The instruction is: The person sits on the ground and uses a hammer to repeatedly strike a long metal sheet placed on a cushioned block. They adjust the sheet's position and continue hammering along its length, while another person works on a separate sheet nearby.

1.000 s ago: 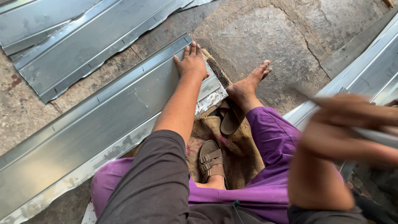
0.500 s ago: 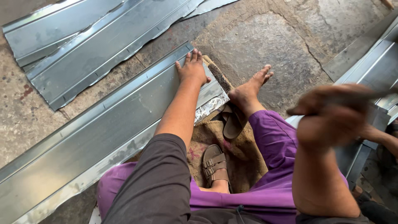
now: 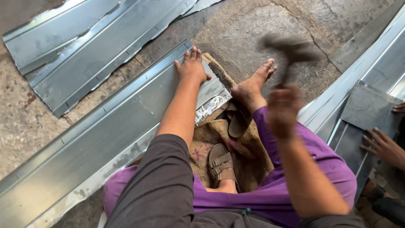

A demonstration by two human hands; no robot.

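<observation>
My left hand (image 3: 193, 66) lies flat, fingers spread, on the far end of a long folded metal sheet (image 3: 105, 135) that runs diagonally across my lap. My right hand (image 3: 282, 105) is raised and blurred, gripping the handle of a hammer (image 3: 291, 48) whose dark head is up over the stone floor, to the right of the sheet's end. My bare foot (image 3: 253, 84) rests just beside the sheet's end. A dark wooden block (image 3: 219, 76) sits under that end of the sheet.
More bent metal sheets (image 3: 97, 42) lie at the upper left, and others (image 3: 371, 71) run along the right. Another person's hand (image 3: 382, 145) rests on a dark sheet piece at the right edge. Brown sandals (image 3: 223, 162) lie on sacking between my legs.
My right hand has swung from the right edge toward the middle, bringing the hammer up over the floor near my foot. My left hand stays pressed on the sheet.
</observation>
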